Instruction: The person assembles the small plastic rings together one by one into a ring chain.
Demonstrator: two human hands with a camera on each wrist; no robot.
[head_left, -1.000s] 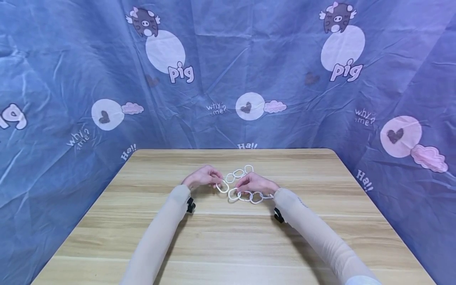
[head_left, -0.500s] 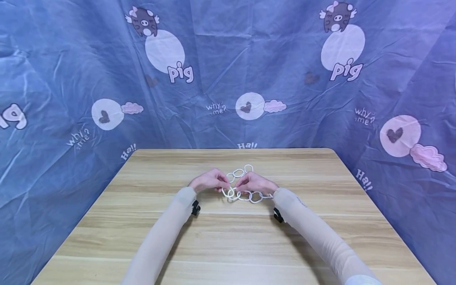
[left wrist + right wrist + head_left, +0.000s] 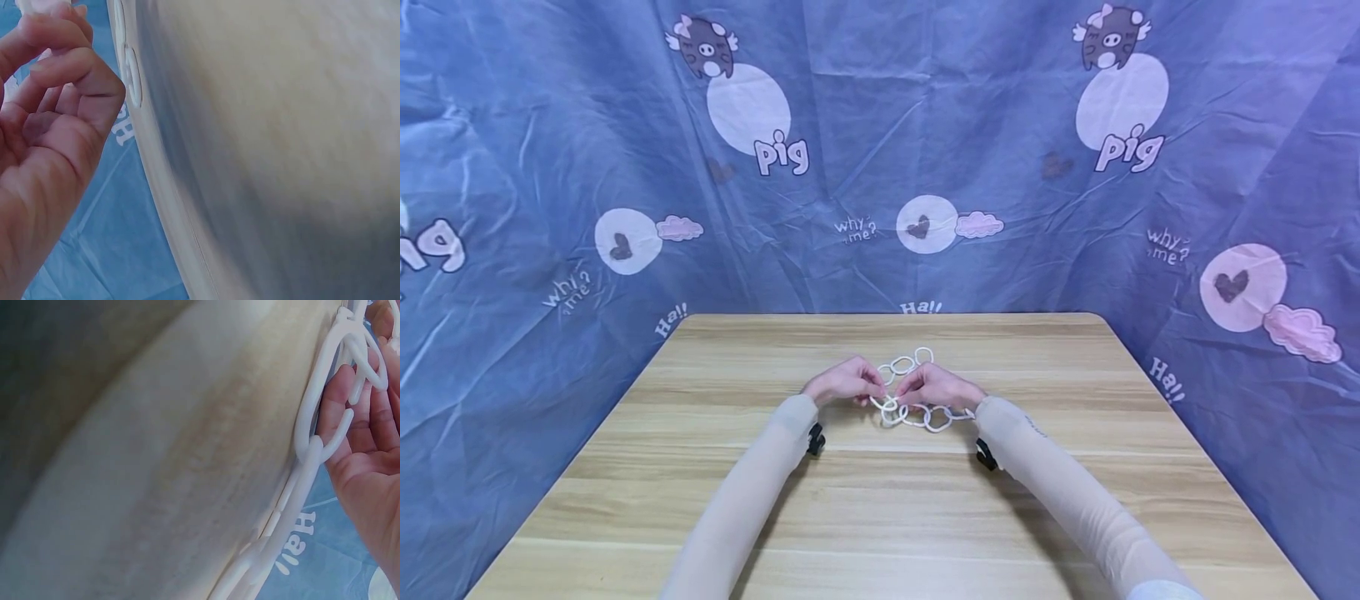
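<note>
My left hand (image 3: 852, 382) pinches a white plastic chain link (image 3: 877, 405) by its edge. Right beside it, my right hand (image 3: 934, 386) pinches the end of a white chain (image 3: 938, 419), whose joined links trail to the right below that hand. The two held parts overlap between my fingertips; whether they are hooked together I cannot tell. The right wrist view shows a link (image 3: 304, 400) with a gap in its side, joined to a lower link (image 3: 292, 500). In the left wrist view the curled left hand (image 3: 59, 119) hides most of its link.
Several more white links (image 3: 902, 365) lie behind the hands on the wooden table (image 3: 880, 508). They also show in the left wrist view as white links (image 3: 133, 75). A blue printed cloth (image 3: 820, 167) hangs behind and beside the table.
My left hand has moved right with its link, up to the chain end in my right hand, and the link now overlaps it. My right hand has stayed nearly in place.
</note>
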